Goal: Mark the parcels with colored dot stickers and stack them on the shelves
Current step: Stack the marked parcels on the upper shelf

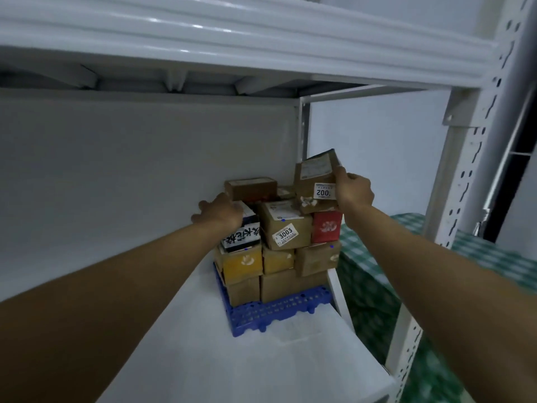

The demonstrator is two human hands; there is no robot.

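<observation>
I see my left hand [218,210] resting with spread fingers on the black-and-white box [241,232] at the left top of the parcel stack [276,257], which sits on a blue pallet [273,314] on the white shelf [203,359]. My right hand [353,190] grips a tilted brown box [315,177] above the stack's red box [327,226].

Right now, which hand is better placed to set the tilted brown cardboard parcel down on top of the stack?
The right hand: it already grips the tilted brown cardboard parcel just above the red box. The left hand only rests on the black-and-white box.
</observation>
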